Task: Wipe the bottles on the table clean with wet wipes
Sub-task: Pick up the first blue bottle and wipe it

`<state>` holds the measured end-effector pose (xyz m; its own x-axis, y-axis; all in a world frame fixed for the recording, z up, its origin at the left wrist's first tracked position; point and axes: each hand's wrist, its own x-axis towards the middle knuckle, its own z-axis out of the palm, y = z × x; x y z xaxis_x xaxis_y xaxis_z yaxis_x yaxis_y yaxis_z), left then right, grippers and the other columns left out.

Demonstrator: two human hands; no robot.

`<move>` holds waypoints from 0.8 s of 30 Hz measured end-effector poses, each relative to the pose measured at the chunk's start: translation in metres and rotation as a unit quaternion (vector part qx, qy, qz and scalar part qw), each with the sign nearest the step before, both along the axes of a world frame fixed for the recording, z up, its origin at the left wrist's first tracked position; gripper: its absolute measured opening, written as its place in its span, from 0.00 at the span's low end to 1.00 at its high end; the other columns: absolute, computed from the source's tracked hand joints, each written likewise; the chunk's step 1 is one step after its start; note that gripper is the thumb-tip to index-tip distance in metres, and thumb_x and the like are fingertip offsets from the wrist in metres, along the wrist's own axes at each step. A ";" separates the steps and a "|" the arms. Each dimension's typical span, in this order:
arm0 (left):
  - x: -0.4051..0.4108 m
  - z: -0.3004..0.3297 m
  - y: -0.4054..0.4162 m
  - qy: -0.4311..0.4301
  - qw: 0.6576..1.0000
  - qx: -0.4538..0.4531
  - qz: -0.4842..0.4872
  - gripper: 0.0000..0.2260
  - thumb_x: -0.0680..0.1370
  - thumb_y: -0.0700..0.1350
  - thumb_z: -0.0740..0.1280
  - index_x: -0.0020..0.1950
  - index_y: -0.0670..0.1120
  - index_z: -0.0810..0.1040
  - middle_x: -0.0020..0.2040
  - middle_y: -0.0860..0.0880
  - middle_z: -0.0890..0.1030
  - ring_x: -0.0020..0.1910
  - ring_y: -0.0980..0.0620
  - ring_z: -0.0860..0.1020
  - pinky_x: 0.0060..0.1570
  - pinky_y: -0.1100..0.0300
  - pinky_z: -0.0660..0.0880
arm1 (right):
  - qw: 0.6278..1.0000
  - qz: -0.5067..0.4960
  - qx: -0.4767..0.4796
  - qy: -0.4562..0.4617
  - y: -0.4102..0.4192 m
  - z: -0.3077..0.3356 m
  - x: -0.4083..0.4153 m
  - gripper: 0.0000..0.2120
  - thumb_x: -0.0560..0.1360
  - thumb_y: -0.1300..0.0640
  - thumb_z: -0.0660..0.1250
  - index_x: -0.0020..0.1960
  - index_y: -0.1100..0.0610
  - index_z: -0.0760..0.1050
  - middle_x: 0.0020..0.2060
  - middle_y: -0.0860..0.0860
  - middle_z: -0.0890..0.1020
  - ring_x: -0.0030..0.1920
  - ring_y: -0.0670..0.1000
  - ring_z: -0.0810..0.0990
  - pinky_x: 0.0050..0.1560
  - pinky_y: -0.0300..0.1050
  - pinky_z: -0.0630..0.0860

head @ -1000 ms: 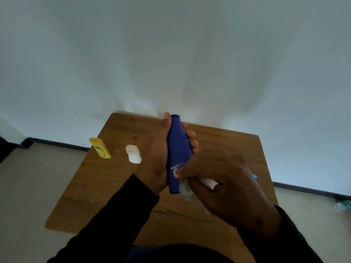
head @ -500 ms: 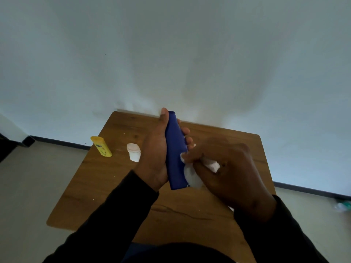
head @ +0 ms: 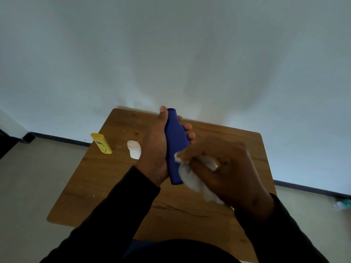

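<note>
One blue bottle [head: 175,147] is held above the table [head: 106,175], your left hand [head: 154,149] clamped round it, your right hand [head: 226,171] pressing a wet wipe [head: 190,179] against its lower side; next, probably, turn it, then do the yellow bottle [head: 101,143] and white bottle [head: 134,149].

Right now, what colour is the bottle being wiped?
Dark blue bottle, seen in the head view.

- A wooden table [head: 114,186] is standing against a pale wall [head: 171,44]; its brown top is showing a dark crack-like grain line near the front edge and a few light specks
- A dark baseboard [head: 57,138] is running along the foot of the wall
- A grey-beige floor [head: 28,186] is spreading on both sides; something small and greenish [head: 342,204], too blurred to identify, is lying at the far right by the baseboard
</note>
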<state>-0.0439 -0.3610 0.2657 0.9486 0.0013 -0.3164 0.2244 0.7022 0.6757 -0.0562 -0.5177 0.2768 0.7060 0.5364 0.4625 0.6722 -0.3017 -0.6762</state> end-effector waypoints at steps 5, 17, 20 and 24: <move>0.004 0.000 0.006 0.004 1.000 -0.004 0.007 0.20 0.80 0.61 0.59 0.52 0.44 0.74 0.40 0.45 0.80 0.36 0.49 0.78 0.37 0.56 0.78 | 1.000 -0.002 -0.009 0.005 -0.012 0.003 0.001 0.05 0.73 0.60 0.74 0.47 0.52 0.83 0.47 0.42 0.85 0.49 0.42 0.84 0.47 0.43 0.81; 0.010 -0.014 0.000 0.065 0.995 -0.015 0.075 0.21 0.81 0.62 0.59 0.49 0.43 0.74 0.37 0.45 0.80 0.33 0.49 0.78 0.35 0.56 0.78 | 0.999 0.035 -0.026 -0.009 -0.007 0.003 -0.007 0.05 0.73 0.59 0.73 0.48 0.53 0.83 0.47 0.43 0.86 0.49 0.42 0.83 0.50 0.41 0.80; 0.013 -0.014 0.002 0.085 0.990 -0.034 0.107 0.22 0.81 0.63 0.57 0.47 0.44 0.74 0.36 0.46 0.80 0.33 0.49 0.78 0.36 0.56 0.78 | 0.997 -0.074 -0.008 -0.014 -0.006 -0.007 -0.001 0.05 0.74 0.55 0.69 0.49 0.51 0.82 0.46 0.43 0.85 0.48 0.42 0.83 0.46 0.47 0.82; 0.012 -0.012 0.003 0.106 0.984 -0.046 0.132 0.23 0.82 0.62 0.56 0.46 0.43 0.75 0.34 0.46 0.81 0.31 0.50 0.80 0.36 0.57 0.80 | 0.994 -0.090 0.033 -0.044 -0.008 -0.011 -0.006 0.05 0.72 0.61 0.72 0.47 0.55 0.82 0.46 0.45 0.85 0.48 0.45 0.83 0.46 0.48 0.81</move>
<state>-0.0320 -0.3584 0.2536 0.8319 0.2011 -0.5173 0.1546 0.8112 0.5639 -0.0618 -0.5261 0.2659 0.7428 0.3709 0.5573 0.6690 -0.3797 -0.6389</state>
